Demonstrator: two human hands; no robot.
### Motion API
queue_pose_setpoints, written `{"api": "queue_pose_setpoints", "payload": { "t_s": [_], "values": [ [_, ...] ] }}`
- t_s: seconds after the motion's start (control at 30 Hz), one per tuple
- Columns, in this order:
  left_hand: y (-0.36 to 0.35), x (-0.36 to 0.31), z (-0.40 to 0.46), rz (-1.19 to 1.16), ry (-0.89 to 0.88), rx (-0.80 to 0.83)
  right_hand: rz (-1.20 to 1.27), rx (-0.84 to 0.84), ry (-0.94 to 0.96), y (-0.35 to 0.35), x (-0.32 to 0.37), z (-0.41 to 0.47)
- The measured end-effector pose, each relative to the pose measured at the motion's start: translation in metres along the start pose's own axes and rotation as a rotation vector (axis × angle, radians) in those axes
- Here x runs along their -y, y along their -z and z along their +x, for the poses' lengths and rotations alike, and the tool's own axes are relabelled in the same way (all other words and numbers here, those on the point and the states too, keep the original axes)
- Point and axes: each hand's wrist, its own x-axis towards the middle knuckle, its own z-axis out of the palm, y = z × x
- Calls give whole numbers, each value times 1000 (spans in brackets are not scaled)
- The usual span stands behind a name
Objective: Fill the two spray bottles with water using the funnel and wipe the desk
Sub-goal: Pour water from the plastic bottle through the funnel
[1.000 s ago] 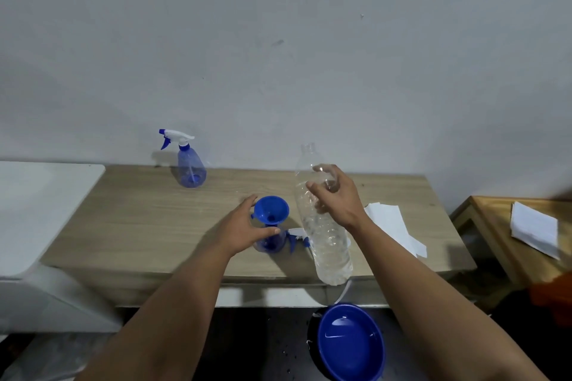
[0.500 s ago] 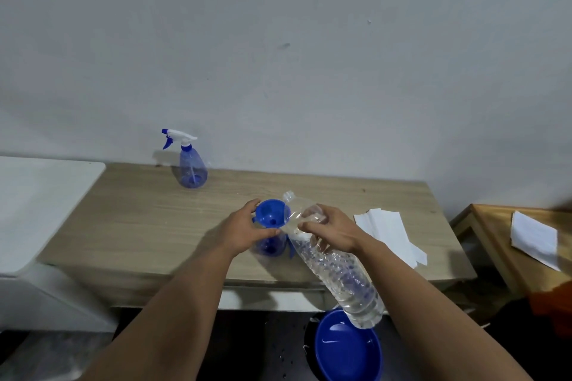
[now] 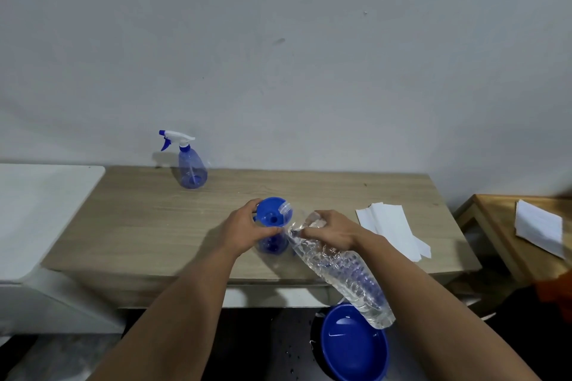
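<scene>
A blue funnel (image 3: 270,213) sits in the neck of an open blue spray bottle (image 3: 272,245) at the middle of the wooden desk (image 3: 148,226). My left hand (image 3: 244,230) grips the funnel and bottle neck. My right hand (image 3: 332,230) grips a clear water bottle (image 3: 343,272), tilted steeply with its open mouth over the funnel's rim. A second blue spray bottle (image 3: 190,165) with its white trigger head on stands at the desk's back left. White paper towels (image 3: 391,230) lie on the desk's right side.
A blue basin (image 3: 353,346) sits on the floor below the desk's front edge. A white cabinet (image 3: 37,210) adjoins the desk on the left. A wooden side table (image 3: 501,226) with white paper (image 3: 538,227) stands to the right. The wall is right behind the desk.
My right hand tipped the water bottle from upright to steeply tilted, bringing its mouth over the funnel. My left hand stayed on the funnel.
</scene>
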Motion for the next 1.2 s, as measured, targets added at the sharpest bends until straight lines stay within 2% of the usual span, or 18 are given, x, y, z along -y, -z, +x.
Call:
{"api": "queue_pose_setpoints", "payload": {
  "t_s": [1.2],
  "values": [
    [3, 0, 0, 51, -31, -16, -218, 92, -49, 11, 20, 3]
  ]
}}
